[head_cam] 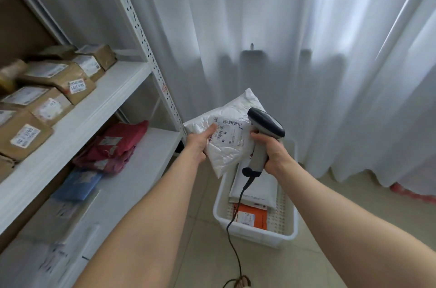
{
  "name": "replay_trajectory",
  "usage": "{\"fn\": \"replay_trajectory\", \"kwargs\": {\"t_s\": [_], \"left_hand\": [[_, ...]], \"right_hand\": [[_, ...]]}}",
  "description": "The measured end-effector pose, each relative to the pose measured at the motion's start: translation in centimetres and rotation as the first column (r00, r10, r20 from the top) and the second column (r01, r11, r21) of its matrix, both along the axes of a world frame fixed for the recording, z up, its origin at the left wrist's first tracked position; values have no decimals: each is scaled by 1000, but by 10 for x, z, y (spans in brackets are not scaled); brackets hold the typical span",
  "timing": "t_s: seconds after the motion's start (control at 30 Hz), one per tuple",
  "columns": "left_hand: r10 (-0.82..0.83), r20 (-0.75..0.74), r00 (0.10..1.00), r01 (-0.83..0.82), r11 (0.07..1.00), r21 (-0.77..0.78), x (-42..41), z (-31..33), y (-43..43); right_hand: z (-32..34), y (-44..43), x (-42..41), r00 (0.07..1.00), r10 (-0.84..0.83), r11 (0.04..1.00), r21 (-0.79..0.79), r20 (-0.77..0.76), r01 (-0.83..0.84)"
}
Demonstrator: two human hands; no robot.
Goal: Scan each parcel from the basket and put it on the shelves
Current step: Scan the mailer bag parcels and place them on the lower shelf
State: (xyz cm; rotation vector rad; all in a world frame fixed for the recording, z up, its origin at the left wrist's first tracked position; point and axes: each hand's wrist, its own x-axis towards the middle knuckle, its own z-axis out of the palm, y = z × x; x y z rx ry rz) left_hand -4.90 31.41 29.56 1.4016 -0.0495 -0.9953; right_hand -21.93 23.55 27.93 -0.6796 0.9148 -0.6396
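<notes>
Above the basket (256, 237), outstretched hands (200, 145) (274, 152) grip parcel (226, 148) left, scanner (266, 122) right.

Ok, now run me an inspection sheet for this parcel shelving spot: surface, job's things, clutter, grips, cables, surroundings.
Surface: white shelves at left, two levels visible; tiled floor.
Job's things: white parcel held above the white basket, scanner close to its label; grey mailer and orange parcel lie in the basket; brown boxes on upper shelf, red bags and blue bag on lower.
Clutter: red object on floor at far right, unclear.
Grips: left hand grips the white parcel; right hand grips the scanner handle.
Cables: black cable hangs from scanner, past basket, to floor.
Surroundings: white curtain behind.
</notes>
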Motion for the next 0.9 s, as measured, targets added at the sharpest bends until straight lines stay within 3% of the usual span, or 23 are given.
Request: {"fn": "replay_trajectory", "kwargs": {"t_s": [0.2, 0.33, 0.53, 0.7, 0.9], "left_hand": [[-48, 29, 998, 51, 994, -93, -2, 20, 39], [-5, 52, 999, 9, 996, -85, 14, 34, 55], [63, 112, 992, -54, 995, -80, 45, 47, 82], [103, 186, 977, -101, 995, -21, 58, 48, 95], [-59, 118, 991, 62, 998, -20, 53, 55, 103]], "right_hand": [[23, 31, -5, 1000, 2, 1000, -15, -1, -2], [34, 44, 3, 996, 78, 995, -60, -42, -81], [39, 74, 25, 995, 39, 997, -65, -88, -45], [48, 99, 41, 983, 181, 981, -65, -29, -183], [63, 118, 59, 981, 164, 986, 3, 100, -165]]}}
